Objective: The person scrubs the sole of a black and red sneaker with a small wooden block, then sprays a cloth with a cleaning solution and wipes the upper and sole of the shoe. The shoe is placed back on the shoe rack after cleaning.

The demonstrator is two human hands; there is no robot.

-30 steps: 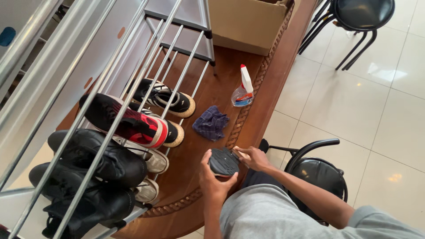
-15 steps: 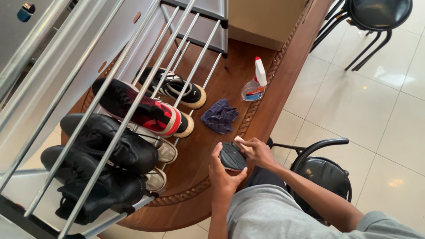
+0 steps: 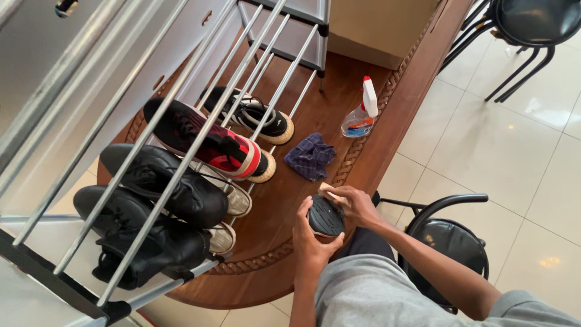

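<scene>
Hands [image 3: 311, 233] in closed grip: left on black shoe [image 3: 325, 216], right [image 3: 357, 206] on brush [image 3: 330, 191].

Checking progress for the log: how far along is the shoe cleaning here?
Done: cannot tell; several shoes sit on the metal rack, including a red-and-black sneaker and black leather shoes. In hand: the left hand holds a dark shoe sole-up, and the right hand presses a small pale object against it. Untouched on the table: blue cloth, spray bottle.
</scene>
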